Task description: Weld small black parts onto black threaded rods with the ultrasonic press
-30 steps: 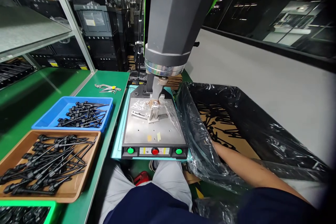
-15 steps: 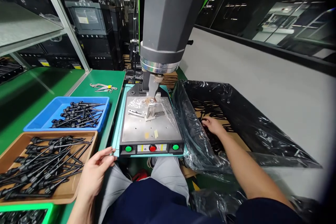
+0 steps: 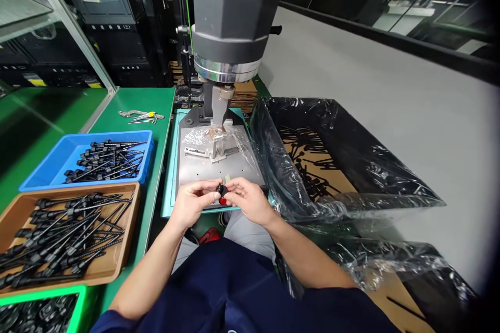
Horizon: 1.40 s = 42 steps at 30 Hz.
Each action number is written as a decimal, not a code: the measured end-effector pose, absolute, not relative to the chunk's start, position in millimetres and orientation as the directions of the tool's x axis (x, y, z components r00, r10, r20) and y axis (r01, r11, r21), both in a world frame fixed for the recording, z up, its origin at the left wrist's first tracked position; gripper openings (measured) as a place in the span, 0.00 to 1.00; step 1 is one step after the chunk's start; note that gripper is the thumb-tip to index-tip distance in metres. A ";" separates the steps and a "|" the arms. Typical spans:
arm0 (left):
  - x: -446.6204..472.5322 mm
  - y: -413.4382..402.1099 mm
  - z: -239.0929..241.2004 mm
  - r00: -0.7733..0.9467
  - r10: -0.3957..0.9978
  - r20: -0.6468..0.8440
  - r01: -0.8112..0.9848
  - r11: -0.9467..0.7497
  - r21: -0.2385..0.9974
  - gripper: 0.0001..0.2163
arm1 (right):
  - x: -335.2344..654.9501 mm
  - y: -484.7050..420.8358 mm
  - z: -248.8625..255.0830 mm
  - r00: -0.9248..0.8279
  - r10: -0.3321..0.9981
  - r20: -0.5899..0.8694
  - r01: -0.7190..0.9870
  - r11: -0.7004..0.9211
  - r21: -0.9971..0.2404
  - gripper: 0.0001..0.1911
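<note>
Both hands meet over the front of the machine's metal plate (image 3: 187, 174). Between their fingertips is a small round black part (image 3: 221, 189); its exact kind is partly covered by the fingers. My left hand (image 3: 191, 202) pinches it from the left, thumb and fingers closed. From the right, my right hand (image 3: 250, 202) closes on the same part. A red button (image 3: 222, 201) shows just below the fingers. Behind the hands, the press's metal horn (image 3: 220, 106) points down at a fixture (image 3: 219, 150) with clear film around it.
Black ribbed rods with knobbed ends fill a brown tray (image 3: 128, 234) and a blue tray (image 3: 50, 177) at left. A green bin (image 3: 80, 304) holds black parts. Right of the machine stands a plastic-lined box (image 3: 269, 166) with black pieces on cardboard. Tools (image 3: 140, 115) lie behind.
My right hand has left the plastic-lined box and moved left to the machine's front. My left hand has moved right from beside the brown tray. Both now grip one black part. The view has shifted.
</note>
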<state>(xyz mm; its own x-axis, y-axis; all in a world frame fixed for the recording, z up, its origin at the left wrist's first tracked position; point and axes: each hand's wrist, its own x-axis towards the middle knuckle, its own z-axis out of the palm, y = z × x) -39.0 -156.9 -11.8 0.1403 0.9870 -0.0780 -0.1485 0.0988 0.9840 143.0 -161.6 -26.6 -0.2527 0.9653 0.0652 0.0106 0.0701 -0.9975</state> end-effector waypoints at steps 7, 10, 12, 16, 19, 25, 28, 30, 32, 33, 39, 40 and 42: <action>-45.4 -157.4 -14.4 0.178 0.982 -0.055 -0.147 0.082 0.986 0.14 | 142.4 -156.8 -29.4 -0.304 0.952 -0.029 -0.091 -0.059 -0.994 0.17; -46.0 -154.9 -17.3 0.216 0.976 0.005 -0.071 0.011 0.997 0.11 | 142.1 -157.6 -32.4 -0.314 0.946 -0.084 -0.123 -0.129 -0.984 0.18; -45.5 -154.3 -20.2 0.260 0.964 0.052 0.010 -0.057 0.998 0.10 | 141.6 -157.5 -34.6 -0.286 0.954 -0.096 -0.129 -0.137 -0.982 0.19; -41.3 -157.8 -27.7 0.289 0.950 0.122 0.124 -0.163 0.979 0.16 | 140.6 -154.9 -38.9 -0.221 0.972 -0.081 -0.192 -0.125 -0.973 0.18; -35.0 -158.4 -36.2 0.280 0.952 0.128 0.084 -0.157 0.984 0.20 | 138.8 -148.6 -45.6 -0.242 0.968 -0.062 -0.279 -0.131 -0.951 0.20; -26.1 -120.8 -59.8 -0.022 0.995 -0.094 -0.226 0.087 0.970 0.19 | 131.5 -111.1 -70.7 -0.200 0.968 -0.149 -0.345 -0.212 -0.914 0.23; -29.9 -83.9 -66.2 -0.098 0.921 -0.378 -0.477 0.290 0.830 0.11 | 126.7 -82.3 -78.1 -0.052 0.983 -0.178 -0.405 -0.183 -0.896 0.23; -33.3 -58.8 -65.2 -0.056 0.871 -0.489 -0.587 0.367 0.721 0.08 | 124.1 -63.1 -79.2 0.024 0.988 -0.155 -0.412 -0.131 -0.902 0.23; -34.7 -36.6 -60.2 -0.042 0.852 -0.521 -0.652 0.372 0.661 0.08 | 122.1 -45.6 -78.7 0.081 0.990 -0.111 -0.364 -0.075 -0.929 0.22; -34.4 -27.1 -56.6 -0.043 0.849 -0.527 -0.675 0.365 0.641 0.08 | 121.1 -38.0 -78.4 0.096 0.992 -0.083 -0.324 -0.048 -0.945 0.21; -21.3 0.6 -30.3 -0.012 0.864 -0.504 -0.742 0.330 0.583 0.07 | 113.9 -10.4 -83.7 0.093 0.995 0.019 -0.101 0.029 -0.995 0.22; -18.4 0.6 -26.0 -0.013 0.877 -0.480 -0.744 0.312 0.590 0.06 | 112.9 -8.6 -84.7 0.098 0.994 0.041 -0.053 0.047 -0.997 0.22; -12.7 -1.6 -18.1 -0.012 0.904 -0.427 -0.744 0.277 0.608 0.06 | 111.8 -6.9 -84.4 0.103 0.989 0.111 0.045 0.107 -0.993 0.20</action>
